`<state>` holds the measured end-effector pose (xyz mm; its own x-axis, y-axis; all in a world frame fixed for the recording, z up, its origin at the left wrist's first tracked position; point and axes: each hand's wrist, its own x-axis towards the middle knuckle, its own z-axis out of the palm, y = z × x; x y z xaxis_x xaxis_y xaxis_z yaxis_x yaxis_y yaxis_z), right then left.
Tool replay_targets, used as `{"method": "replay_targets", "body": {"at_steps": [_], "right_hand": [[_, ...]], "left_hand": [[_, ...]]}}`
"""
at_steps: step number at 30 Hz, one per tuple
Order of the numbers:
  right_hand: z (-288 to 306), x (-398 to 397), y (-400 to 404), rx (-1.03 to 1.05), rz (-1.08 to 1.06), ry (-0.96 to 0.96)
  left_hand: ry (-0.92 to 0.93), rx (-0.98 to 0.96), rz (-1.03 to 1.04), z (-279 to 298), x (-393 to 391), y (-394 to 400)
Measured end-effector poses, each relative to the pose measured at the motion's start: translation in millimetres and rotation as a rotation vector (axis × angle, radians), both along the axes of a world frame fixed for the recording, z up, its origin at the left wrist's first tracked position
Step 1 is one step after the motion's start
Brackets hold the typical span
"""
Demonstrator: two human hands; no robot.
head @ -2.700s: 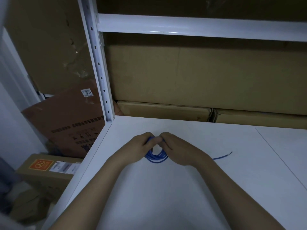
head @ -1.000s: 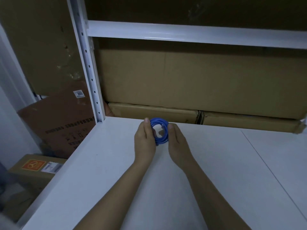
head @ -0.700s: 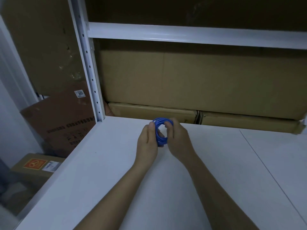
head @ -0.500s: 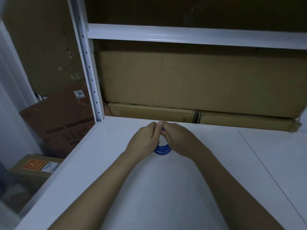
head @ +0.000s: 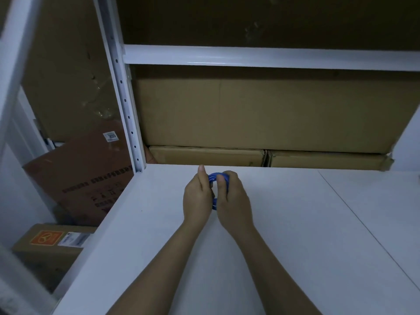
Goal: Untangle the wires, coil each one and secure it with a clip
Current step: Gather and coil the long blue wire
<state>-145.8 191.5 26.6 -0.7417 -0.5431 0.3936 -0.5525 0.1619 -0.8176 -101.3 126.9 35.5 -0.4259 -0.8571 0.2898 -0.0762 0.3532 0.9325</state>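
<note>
We hold the blue wire coil tight between our left hand and right hand, above the white worktop.

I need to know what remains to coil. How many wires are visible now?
1: a blue wire coil, held between the left hand and right hand above the white table. Others may be out of view.

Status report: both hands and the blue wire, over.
Left hand and right hand both grip the coiled blue wire, above the white table. No clip visible. Nothing in the way.
</note>
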Motion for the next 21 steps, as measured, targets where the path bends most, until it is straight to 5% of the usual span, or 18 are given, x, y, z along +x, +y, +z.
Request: {"method": "replay_targets", "body": {"at_steps": [7, 14, 19, 21], "right_hand": [[-2.8, 28.3, 16.2, 0.065, -0.030, 0.003], [-18.5, 27.4, 63.2, -0.177, -0.227, -0.295], [-33.9, 30.1, 113.0, -0.197, -0.343, -0.302], [-32.6, 24.6, 133.6, -0.159, -0.396, -0.281]], "left_hand": [[0.120, 0.250, -0.194, -16.5, 31.0, 13.3], [-0.359, -0.036, -0.479, -21.8, 53.8, 47.8], [-0.339, -0.297, -0.617, -31.3, 36.4, 89.5], [-0.312, -0.245, -0.650, -32.5, 24.2, 105.2]]}}
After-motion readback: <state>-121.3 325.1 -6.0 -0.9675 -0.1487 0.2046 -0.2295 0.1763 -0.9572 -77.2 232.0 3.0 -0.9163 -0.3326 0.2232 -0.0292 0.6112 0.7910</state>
